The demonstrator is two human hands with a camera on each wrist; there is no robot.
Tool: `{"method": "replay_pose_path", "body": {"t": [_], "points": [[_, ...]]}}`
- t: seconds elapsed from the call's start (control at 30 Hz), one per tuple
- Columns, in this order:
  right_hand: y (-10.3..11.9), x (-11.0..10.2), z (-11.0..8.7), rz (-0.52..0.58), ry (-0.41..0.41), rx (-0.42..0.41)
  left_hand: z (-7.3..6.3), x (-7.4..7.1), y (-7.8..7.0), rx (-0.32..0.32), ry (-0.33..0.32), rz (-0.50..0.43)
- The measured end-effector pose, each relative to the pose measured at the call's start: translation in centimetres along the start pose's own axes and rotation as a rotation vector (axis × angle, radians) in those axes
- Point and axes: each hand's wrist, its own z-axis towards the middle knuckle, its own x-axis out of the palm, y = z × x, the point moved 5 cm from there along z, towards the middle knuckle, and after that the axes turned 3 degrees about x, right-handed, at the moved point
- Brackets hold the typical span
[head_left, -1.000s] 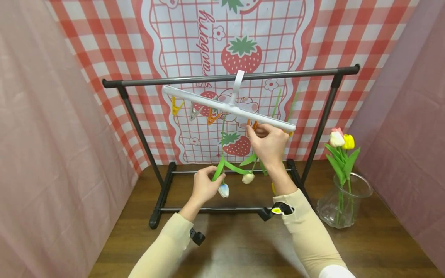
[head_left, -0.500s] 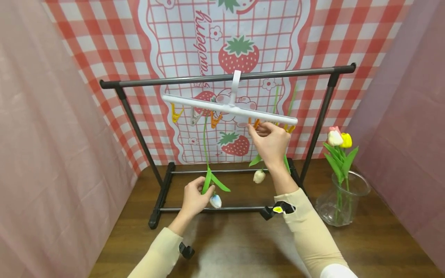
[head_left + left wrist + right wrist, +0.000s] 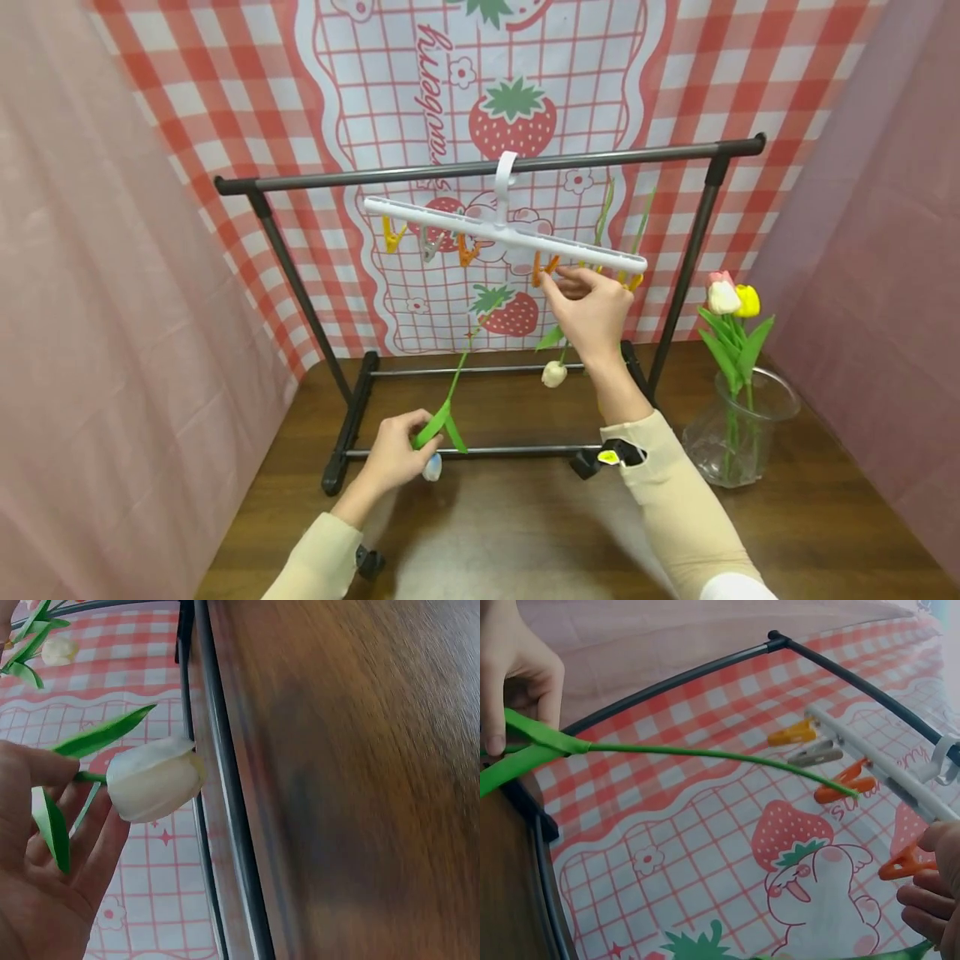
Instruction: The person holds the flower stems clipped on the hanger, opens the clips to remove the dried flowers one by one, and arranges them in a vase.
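Observation:
My left hand [image 3: 397, 450] pinches an artificial tulip [image 3: 154, 780] by its stem just behind the pale blue-white flower. The flower points down, and the green stem [image 3: 705, 752] slants up toward the hanger, its end free of the clips. A white clip hanger [image 3: 465, 223] hangs from the rack's top bar [image 3: 360, 172], tilted lower at the right. My right hand [image 3: 596, 312] pinches an orange clip [image 3: 906, 864] under the hanger's right half. Yellow, grey and orange clips [image 3: 468, 250] hang under the left half. A cream tulip [image 3: 554, 374] hangs upside down by my right wrist.
A clear vase [image 3: 727, 450] with pink, white and yellow tulips [image 3: 723, 297] stands at the right. The rack's lower bar [image 3: 495, 452] crosses the wooden table [image 3: 480, 533]. Behind hangs a strawberry-print cloth [image 3: 513, 117], with pink curtains [image 3: 75, 333] at the sides.
My left hand has drawn the blue-white tulip down and to the left, away from the hanger. The hanger levelled a little, then tilted again. My right hand stays by the orange clip.

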Motion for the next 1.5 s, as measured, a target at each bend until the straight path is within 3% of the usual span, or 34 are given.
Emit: {"method": "replay_pose_path", "body": {"t": [0.13, 0.23, 0.33, 0.5, 0.6, 0.7, 0.97, 1.27, 1.5], "points": [[0.4, -0.6, -0.4, 0.14, 0.059, -0.029, 0.0, -0.3, -0.3, 0.045, 0.071, 0.051], [1.9, -1.7, -0.3, 0.185, 0.111, -0.125, 0.3, -1.2, -1.2, 0.087, 0.086, 0.129], [4.4, -3.0, -0.1, 0.087, 0.187, -0.269, 0.7, -2.5, -2.4, 0.137, 0.074, 0.23], [8.6, -3.7, -1.8, -0.093, 0.451, -0.501, 1.5, -4.8, -5.3, 0.261, 0.051, 0.373], [10.0, -3.5, -3.3, -0.198, 0.603, -0.581, 1.8, -5.7, -7.4, 0.339, 0.037, 0.44], [10.4, -3.5, -4.4, -0.311, 0.695, -0.614, 2.1, -6.2, -9.4, 0.405, 0.024, 0.5], [10.5, -3.1, -6.4, -0.483, 0.757, -0.643, 2.4, -6.9, -12.4, 0.509, -0.022, 0.58], [10.3, -2.3, -8.1, -0.473, 0.795, -0.715, 2.4, -7.0, -13.5, 0.547, -0.074, 0.579], [10.1, -2.1, -8.5, -0.457, 0.834, -0.692, 2.5, -6.9, -13.9, 0.55, -0.097, 0.583]]}}
